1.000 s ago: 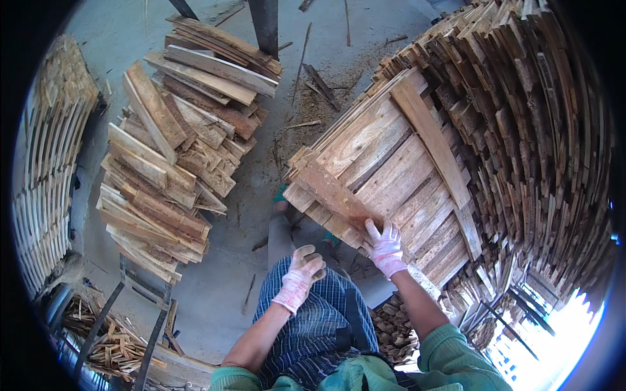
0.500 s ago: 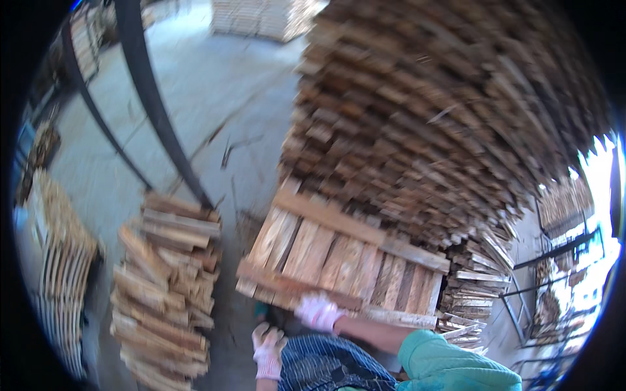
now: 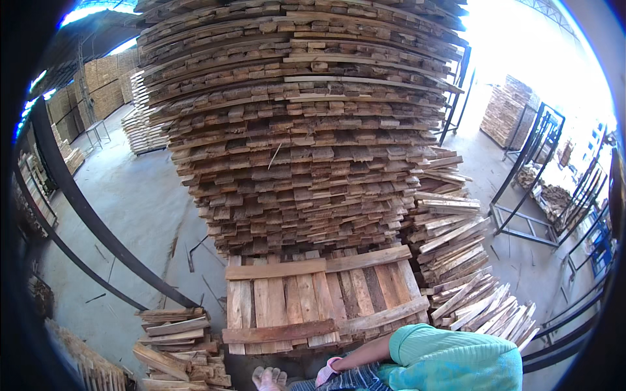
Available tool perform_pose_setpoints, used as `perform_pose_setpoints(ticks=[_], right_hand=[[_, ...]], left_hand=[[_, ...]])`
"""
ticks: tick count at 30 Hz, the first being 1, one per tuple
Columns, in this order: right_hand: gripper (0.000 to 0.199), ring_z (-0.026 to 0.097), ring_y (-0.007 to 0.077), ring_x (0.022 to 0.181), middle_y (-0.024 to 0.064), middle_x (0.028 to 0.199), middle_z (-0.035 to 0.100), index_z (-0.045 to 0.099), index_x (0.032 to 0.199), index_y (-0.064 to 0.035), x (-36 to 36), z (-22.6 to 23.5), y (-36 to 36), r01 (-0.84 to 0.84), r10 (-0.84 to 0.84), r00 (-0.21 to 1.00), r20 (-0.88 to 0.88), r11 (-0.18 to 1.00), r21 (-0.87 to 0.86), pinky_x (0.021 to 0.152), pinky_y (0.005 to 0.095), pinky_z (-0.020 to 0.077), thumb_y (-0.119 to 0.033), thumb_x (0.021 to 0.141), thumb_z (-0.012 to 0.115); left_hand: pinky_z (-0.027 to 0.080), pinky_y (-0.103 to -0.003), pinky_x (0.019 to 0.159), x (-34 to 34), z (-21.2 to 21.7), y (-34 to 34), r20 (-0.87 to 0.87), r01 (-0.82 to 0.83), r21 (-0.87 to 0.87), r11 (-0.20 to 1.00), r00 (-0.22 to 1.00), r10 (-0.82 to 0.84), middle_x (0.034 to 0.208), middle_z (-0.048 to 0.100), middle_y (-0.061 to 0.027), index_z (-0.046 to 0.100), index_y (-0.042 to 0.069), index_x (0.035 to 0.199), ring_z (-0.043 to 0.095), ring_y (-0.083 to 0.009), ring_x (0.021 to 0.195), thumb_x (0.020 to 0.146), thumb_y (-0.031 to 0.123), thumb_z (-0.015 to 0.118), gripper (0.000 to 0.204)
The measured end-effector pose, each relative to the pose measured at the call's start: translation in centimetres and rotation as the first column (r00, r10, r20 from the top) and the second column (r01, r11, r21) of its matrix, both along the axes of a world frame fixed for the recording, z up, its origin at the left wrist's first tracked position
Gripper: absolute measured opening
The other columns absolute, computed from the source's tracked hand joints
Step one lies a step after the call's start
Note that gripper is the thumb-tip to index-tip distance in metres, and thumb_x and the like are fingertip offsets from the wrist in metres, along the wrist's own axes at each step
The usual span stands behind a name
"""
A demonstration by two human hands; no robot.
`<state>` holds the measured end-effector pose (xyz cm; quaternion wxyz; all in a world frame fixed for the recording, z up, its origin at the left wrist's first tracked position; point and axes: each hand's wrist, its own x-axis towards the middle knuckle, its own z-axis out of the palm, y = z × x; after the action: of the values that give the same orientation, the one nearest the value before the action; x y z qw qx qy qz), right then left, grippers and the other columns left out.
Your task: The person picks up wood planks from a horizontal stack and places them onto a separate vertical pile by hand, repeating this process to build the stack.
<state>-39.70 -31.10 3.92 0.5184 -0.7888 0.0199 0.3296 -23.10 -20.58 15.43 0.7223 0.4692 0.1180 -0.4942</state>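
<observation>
A flat layer of rough wooden boards (image 3: 287, 300) lies in front of me, with crosswise slats (image 3: 277, 268) along its far and near sides. My left hand (image 3: 269, 378), in a soiled pale glove, is just short of its near edge at the bottom of the view. Its fingers look apart, with nothing seen in them. My right hand (image 3: 328, 372), in a pink and white glove, is close to my striped apron (image 3: 349, 379). The fingers of that hand are hidden. Both hands are apart from the boards.
A tall stack of boards (image 3: 293, 156) rises directly behind the layer. Loose board piles lie to the left (image 3: 176, 352) and right (image 3: 456, 260). Dark metal bars (image 3: 98, 228) curve up at the left, and a metal frame (image 3: 528, 189) stands at the right.
My view has swung round and up, so the stack now stands straight ahead. My right hand has drawn back from the near slat toward my body. My left hand stays low.
</observation>
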Motion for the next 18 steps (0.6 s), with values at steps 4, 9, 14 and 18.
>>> perform_pose_setpoints(ticks=[4, 9, 14, 18], right_hand=[[0.034, 0.064, 0.032, 0.106, 0.0141, 0.113, 0.067, 0.066, 0.115, -0.0093, 0.7, 0.6, 0.3, -0.022, 0.022, 1.0, 0.006, 1.0, 0.013, 0.092, 0.0446, 0.0493, -0.034, 0.096, 0.051], [0.035, 0.063, 0.0307, 0.109, 0.0133, 0.118, 0.066, 0.064, 0.12, -0.0102, 3.4, 0.6, 0.8, -0.052, 0.052, 0.998, -0.025, 0.998, 0.023, 0.095, 0.0433, 0.0481, -0.033, 0.098, 0.05], [0.036, 0.062, 0.0295, 0.113, 0.0125, 0.122, 0.065, 0.062, 0.125, -0.0112, 7.4, 0.7, 1.4, -0.08, 0.082, 0.994, -0.071, 0.996, 0.028, 0.099, 0.0419, 0.0469, -0.032, 0.099, 0.048], [0.038, 0.061, 0.0285, 0.116, 0.0118, 0.125, 0.064, 0.061, 0.128, -0.0119, 11.0, 0.2, 2.9, -0.093, 0.097, 0.991, -0.094, 0.995, 0.037, 0.101, 0.0408, 0.046, -0.032, 0.1, 0.046]], left_hand=[[0.047, -0.041, 0.063, -0.8, -2.6, 1.6, 0.052, 0.084, 0.007, 0.996, 0.995, -0.084, 0.079, 0.054, -0.0047, 0.056, 0.019, 0.116, 0.055, -0.0238, 0.078, 0.1, 0.024, 0.054, 0.016], [0.054, -0.041, 0.06, 1.0, 0.4, 3.7, 0.179, 0.033, 0.128, 0.991, 0.982, -0.056, 0.084, 0.059, -0.0083, 0.049, 0.016, 0.125, 0.06, -0.0215, 0.072, 0.093, 0.005, 0.066, 0.037], [0.05, -0.033, 0.051, 5.8, 0.7, 6.9, 0.181, -0.098, 0.09, 0.991, 0.98, 0.081, 0.079, 0.058, -0.0077, 0.047, 0.012, 0.129, 0.056, -0.0179, 0.06, 0.091, 0.002, 0.066, 0.044], [0.049, -0.029, 0.051, 9.1, 1.4, 9.7, 0.132, -0.163, 0.141, 0.976, 0.981, 0.145, 0.078, 0.058, -0.0064, 0.048, 0.015, 0.128, 0.056, -0.0141, 0.063, 0.092, 0.005, 0.065, 0.04]])
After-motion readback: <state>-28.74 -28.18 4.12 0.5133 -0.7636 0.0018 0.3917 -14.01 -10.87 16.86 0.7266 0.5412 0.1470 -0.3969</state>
